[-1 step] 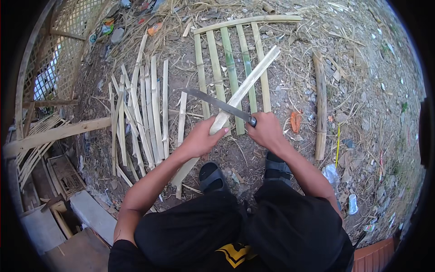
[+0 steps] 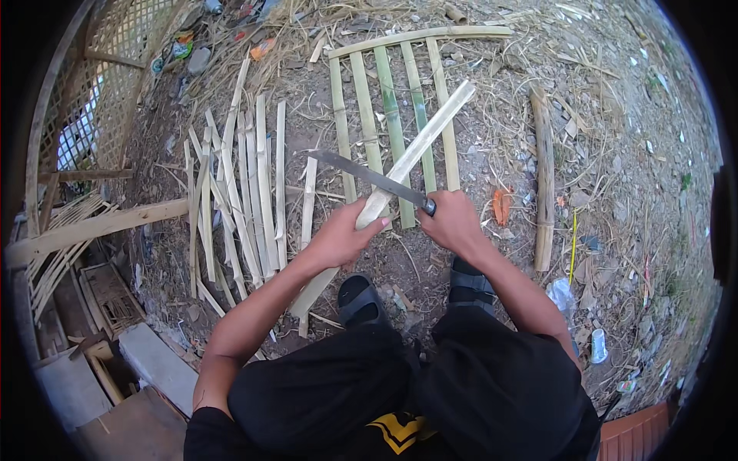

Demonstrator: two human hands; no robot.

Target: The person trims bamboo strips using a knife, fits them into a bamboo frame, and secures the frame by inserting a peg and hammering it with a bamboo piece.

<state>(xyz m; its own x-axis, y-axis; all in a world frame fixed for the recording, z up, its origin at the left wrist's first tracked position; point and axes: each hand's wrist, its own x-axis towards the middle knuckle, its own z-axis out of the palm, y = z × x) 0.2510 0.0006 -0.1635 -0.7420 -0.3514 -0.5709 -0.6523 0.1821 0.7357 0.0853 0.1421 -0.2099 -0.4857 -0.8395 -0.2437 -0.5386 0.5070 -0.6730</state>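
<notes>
My left hand (image 2: 344,233) is closed around a pale split bamboo strip (image 2: 427,137), which slants from beside my left foot up to the far right. In my right hand (image 2: 453,223) is the dark handle of a long-bladed knife (image 2: 354,167). The blade crosses over the strip just beyond my left hand, its tip pointing to the far left. Beyond the strip, several bamboo slats (image 2: 390,115) lie side by side on the ground, with a crosspiece (image 2: 419,37) along their far ends.
Several loose split strips (image 2: 250,192) lie to the left. A wooden beam (image 2: 100,230), a lattice panel (image 2: 115,54) and boards (image 2: 157,361) stand farther left. On the right are a round bamboo pole (image 2: 543,180), a yellow strip (image 2: 573,242) and a crushed can (image 2: 599,346).
</notes>
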